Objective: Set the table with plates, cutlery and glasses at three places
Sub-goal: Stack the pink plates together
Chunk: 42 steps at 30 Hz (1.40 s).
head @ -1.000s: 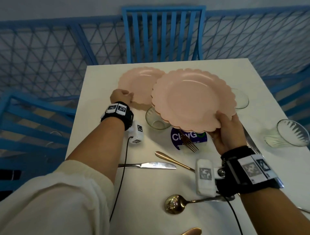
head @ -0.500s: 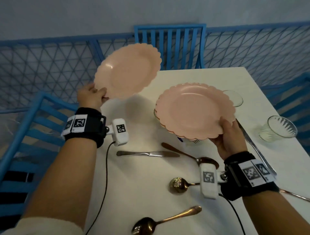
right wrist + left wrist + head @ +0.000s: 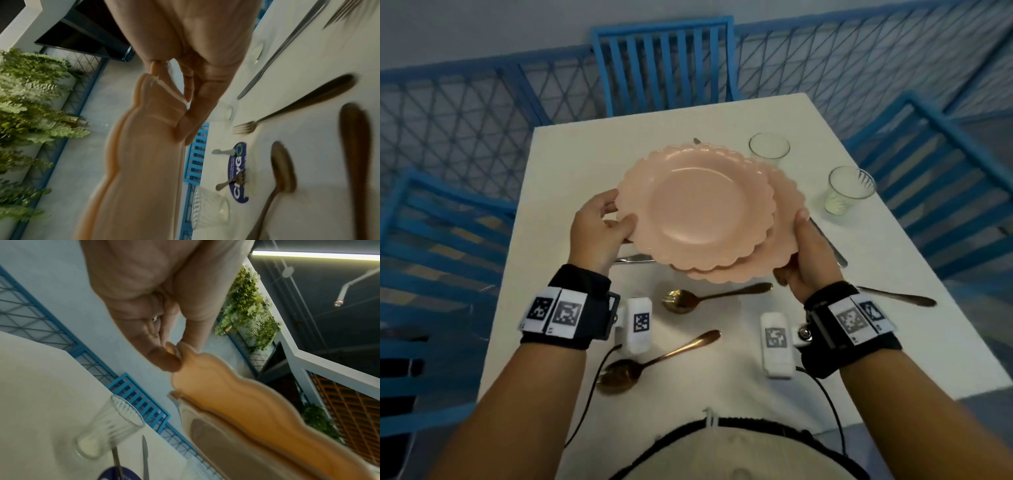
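Plates [image 3: 698, 209] are held in the air above the table [image 3: 571, 154], pinched at the edges by the left hand [image 3: 599, 229] and right hand [image 3: 808, 257]. One could slip and break.

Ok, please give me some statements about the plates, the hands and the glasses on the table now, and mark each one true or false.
1. The left hand grips the rim of the top plate. True.
2. The right hand is free and rests on the table. False: it holds the lower plate at its edge, up off the table.
3. The two pink plates overlap, the left one partly over the other. True.
4. Both glasses visible from the head camera lie on their sides. False: they stand upright on the far right part of the table.
5. Two spoons lie on the table between the wrists. True.
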Each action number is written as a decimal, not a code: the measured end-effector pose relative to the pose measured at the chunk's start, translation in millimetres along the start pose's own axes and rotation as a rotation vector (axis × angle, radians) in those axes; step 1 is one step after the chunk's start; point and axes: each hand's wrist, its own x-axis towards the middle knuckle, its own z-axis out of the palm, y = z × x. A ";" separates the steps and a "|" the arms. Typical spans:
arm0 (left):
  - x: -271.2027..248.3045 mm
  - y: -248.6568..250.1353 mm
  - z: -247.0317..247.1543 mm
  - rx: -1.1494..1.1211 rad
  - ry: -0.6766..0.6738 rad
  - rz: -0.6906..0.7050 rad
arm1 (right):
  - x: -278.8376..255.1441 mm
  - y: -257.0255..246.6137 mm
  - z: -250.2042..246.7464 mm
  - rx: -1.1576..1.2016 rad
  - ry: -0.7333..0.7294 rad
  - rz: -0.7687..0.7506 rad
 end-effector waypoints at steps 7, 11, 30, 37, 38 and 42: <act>-38.5 16.3 72.0 0.002 -0.251 -0.064 | -32.1 -14.6 -84.6 -0.100 -0.038 0.018; -59.4 16.4 114.6 0.029 -0.501 -0.151 | -49.6 -20.4 -140.2 -0.205 -0.067 0.063; -71.1 -2.9 182.0 0.042 -0.590 -0.251 | -10.1 3.3 -214.5 -1.126 0.199 -0.142; -67.1 -10.3 176.3 0.045 -0.566 -0.255 | 11.5 7.7 -211.4 -1.597 -0.026 -0.055; -67.0 -11.0 175.7 0.040 -0.571 -0.251 | 10.7 5.9 -211.6 -1.603 -0.029 -0.027; -66.8 -9.1 173.3 0.047 -0.598 -0.246 | 6.4 2.6 -219.1 -1.570 -0.020 0.098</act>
